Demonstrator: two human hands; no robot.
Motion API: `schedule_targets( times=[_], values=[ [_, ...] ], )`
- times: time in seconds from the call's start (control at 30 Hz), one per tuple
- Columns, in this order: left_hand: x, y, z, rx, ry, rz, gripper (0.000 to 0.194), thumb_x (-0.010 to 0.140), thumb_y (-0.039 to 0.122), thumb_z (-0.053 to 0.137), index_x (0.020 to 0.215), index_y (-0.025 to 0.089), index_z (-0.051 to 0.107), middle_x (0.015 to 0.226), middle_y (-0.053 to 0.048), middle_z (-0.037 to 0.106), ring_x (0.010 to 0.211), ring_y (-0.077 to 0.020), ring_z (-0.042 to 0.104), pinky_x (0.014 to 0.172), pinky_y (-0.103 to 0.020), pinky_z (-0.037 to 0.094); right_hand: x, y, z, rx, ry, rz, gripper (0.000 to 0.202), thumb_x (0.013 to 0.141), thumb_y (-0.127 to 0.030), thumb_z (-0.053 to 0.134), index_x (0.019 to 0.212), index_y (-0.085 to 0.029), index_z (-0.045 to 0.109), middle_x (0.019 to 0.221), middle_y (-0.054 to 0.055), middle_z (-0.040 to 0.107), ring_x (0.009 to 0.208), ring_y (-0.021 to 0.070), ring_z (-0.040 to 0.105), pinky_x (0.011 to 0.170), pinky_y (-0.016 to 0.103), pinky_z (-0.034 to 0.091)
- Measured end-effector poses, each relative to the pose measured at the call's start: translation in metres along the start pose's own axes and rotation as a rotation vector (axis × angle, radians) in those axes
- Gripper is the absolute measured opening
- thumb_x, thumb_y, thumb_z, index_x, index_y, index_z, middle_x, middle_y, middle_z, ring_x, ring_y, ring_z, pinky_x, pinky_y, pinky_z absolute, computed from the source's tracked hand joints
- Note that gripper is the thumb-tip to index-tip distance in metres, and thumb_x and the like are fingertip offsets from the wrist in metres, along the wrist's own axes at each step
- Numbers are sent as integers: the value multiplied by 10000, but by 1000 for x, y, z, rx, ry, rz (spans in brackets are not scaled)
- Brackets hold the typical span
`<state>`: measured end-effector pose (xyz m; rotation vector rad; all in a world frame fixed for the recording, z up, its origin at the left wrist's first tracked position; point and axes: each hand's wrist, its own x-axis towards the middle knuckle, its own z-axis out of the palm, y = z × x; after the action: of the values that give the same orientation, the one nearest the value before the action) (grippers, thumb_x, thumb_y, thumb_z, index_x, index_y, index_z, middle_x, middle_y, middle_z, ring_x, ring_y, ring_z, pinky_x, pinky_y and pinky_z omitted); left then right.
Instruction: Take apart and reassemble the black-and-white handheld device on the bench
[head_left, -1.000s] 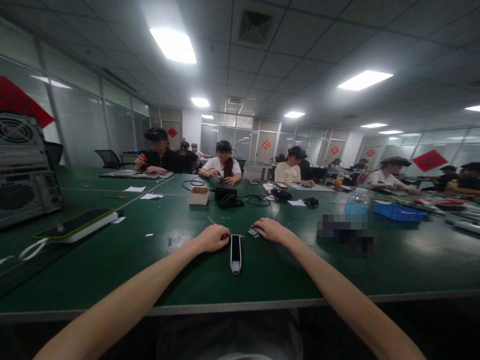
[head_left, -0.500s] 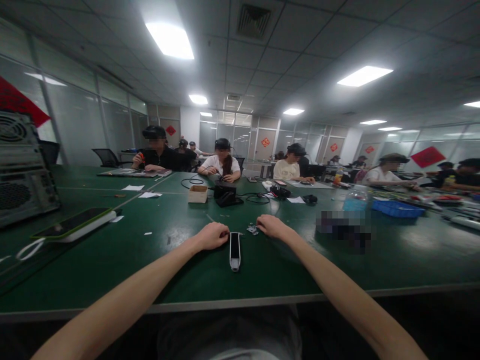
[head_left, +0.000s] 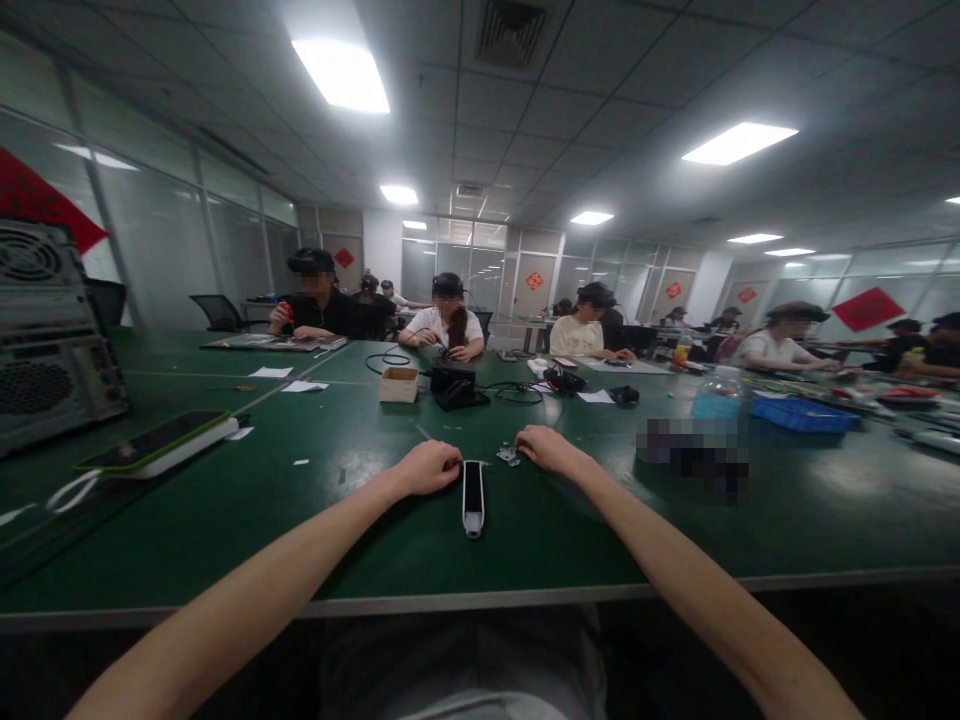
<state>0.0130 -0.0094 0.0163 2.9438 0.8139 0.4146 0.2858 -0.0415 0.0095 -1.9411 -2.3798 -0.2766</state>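
My left grip (head_left: 429, 468) curls at the far end of the white device (head_left: 472, 498), which lies dark face up just to its right, presumably so both sides can reach it. My right grip (head_left: 550, 449) rests curled just beside the small metallic parts (head_left: 508, 455), probably grouped on the worktop (head_left: 390, 560) against scattering. Whether either grip pinches anything, I cannot tell.

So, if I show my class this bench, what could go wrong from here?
The small silvery parts lie loose beside the right fingers, so a careless nudge could scatter them across the table. The slim white-edged device, right by the left fingers, might get knocked askew.
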Motion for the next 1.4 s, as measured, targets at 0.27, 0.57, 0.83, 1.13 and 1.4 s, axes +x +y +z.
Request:
schedule_targets(
  times=[0.27, 0.57, 0.83, 1.13, 1.4],
  values=[
    [0, 0, 1, 14, -1, -7, 220, 815, 232, 483, 908, 167, 671, 804, -44, 675, 698, -148, 601, 617, -211, 426, -2, -3, 0, -31, 40, -1, 229, 864, -135, 428, 1011, -180, 598, 987, 89, 627, 927, 178, 583, 766, 237, 397],
    [1, -2, 2, 18, 8, -6, 218, 818, 251, 489, 903, 173, 674, 796, -43, 670, 695, -151, 597, 621, -217, 425, -5, -14, -9, -45, 108, 18, 233, 853, -153, 449, 1039, -177, 586, 994, 91, 616, 941, 193, 555, 780, 244, 395],
    [0, -2, 2, 8, 11, -20, 249, 815, 260, 478, 986, 192, 645, 782, -28, 663, 670, -149, 593, 599, -218, 415, -5, -14, -7, -27, 193, -52, 214, 875, -175, 447, 1047, -156, 573, 997, 92, 595, 973, 187, 530, 841, 256, 383],
    [-1, -1, 3, 15, 10, -11, 239, 816, 252, 479, 987, 194, 636, 783, -23, 661, 680, -152, 602, 598, -219, 421, -4, 1, -3, -26, 100, -23, 172, 875, -182, 485, 979, -185, 622, 969, 73, 640, 951, 178, 553, 780, 232, 389],
    [0, -2, 5, 25, 6, -11, 228, 811, 238, 481, 972, 192, 636, 773, -18, 663, 677, -142, 604, 599, -210, 415, -2, 2, -2, 10, 107, -66, 186, 844, -166, 513, 974, -192, 643, 960, 64, 657, 939, 179, 565, 773, 226, 386]
  ],
)
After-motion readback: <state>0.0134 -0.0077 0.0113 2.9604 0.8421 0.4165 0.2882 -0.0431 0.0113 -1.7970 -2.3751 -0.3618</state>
